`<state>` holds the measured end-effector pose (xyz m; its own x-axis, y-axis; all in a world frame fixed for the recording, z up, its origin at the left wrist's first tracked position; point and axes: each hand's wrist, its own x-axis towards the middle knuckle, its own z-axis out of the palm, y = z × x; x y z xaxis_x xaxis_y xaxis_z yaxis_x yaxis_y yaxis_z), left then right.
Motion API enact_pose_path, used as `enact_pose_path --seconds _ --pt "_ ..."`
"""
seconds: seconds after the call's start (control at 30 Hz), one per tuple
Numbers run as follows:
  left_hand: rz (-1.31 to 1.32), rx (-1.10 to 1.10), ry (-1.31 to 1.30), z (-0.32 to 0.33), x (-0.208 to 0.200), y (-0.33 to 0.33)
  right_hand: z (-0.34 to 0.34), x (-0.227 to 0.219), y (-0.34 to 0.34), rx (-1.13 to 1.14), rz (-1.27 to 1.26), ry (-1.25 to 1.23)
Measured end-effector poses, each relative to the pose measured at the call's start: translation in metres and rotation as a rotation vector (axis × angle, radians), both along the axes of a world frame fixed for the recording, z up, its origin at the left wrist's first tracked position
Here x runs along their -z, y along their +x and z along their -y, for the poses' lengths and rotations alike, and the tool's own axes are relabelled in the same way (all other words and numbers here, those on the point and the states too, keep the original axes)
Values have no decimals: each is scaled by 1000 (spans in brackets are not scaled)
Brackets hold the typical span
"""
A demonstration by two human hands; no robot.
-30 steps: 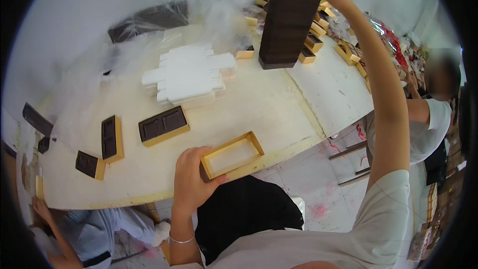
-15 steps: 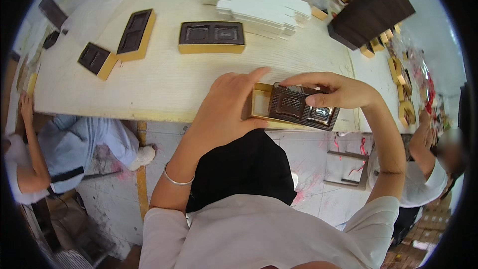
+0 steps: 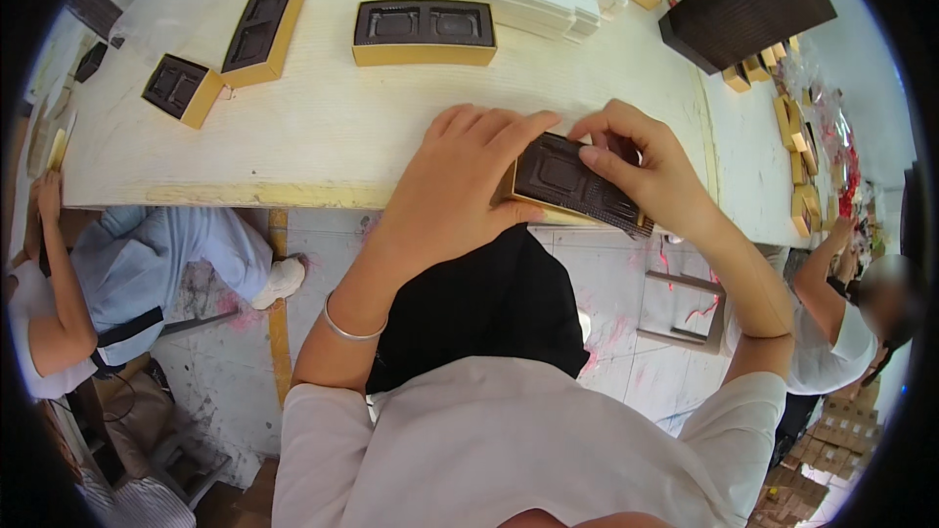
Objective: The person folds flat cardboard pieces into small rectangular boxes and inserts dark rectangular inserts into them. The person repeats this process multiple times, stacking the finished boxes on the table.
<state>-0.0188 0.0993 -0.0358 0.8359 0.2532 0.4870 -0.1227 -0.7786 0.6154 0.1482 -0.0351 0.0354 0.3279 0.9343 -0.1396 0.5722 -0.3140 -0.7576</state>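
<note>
**Hidden Under Both Hands**

The left hand (image 3: 460,186) covered the gold box's (image 3: 533,203) near end, so its grip there could not be read. The dark tray's (image 3: 577,181) right corner vanished beneath the right hand (image 3: 646,171). The stack of dark trays (image 3: 748,5) ran off the top edge.

Bright, even daylight washes the pale surface (image 3: 323,137), glaring towards the top. Shadows are soft. Fisheye bending curves straight edges near the black rim; the centre stays sharp.
</note>
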Motion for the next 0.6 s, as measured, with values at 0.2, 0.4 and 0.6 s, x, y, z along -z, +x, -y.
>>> enact_pose_path --seconds 0.2,0.4,0.6 --pt "-53 15 -22 -1 -1 2 13 3 23 -293 133 381" --pt "-74 3 -52 -2 -2 0 48 -34 29 -542 561 28" --pt "-60 21 -18 -3 -3 3 48 -5 31 -787 1341 222"
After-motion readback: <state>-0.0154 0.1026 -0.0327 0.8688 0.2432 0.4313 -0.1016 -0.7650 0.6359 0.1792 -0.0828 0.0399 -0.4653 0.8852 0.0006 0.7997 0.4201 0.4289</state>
